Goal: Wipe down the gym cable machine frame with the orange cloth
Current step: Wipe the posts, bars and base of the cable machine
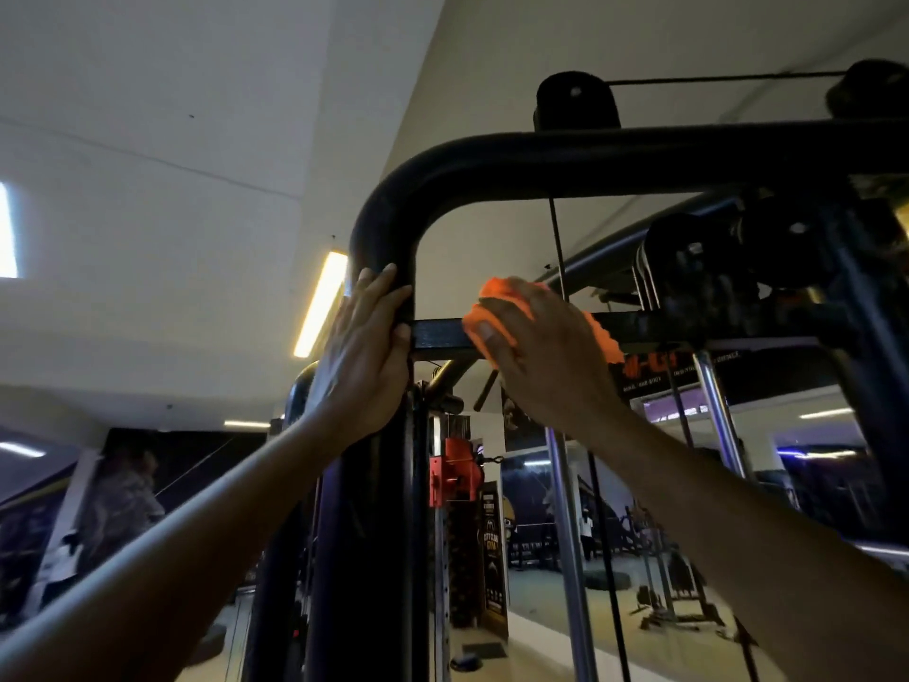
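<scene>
The orange cloth [497,312] is bunched up against the flat black crossbar [438,334] of the cable machine frame [492,160], high up near the top bend. The right hand [546,356] lies over the cloth with its fingers curled round it, pressing it on the bar. Orange folds stick out above the fingers and to the right of the hand.

Just to the left, the left hand [366,347] is on the thick black upright post. Its fingers are mostly straight along the post, with the tips wrapped a little round the edge.

Above the frame sits a black pulley wheel [575,98] with a thin cable running to the right. Lower down, a red bracket [455,477] hangs on the machine. Beside it stands a dark sign [492,548] with yellow words that seem to say "CITY CLUB GYM". A long ceiling light [322,302] glows behind the left hand.
</scene>
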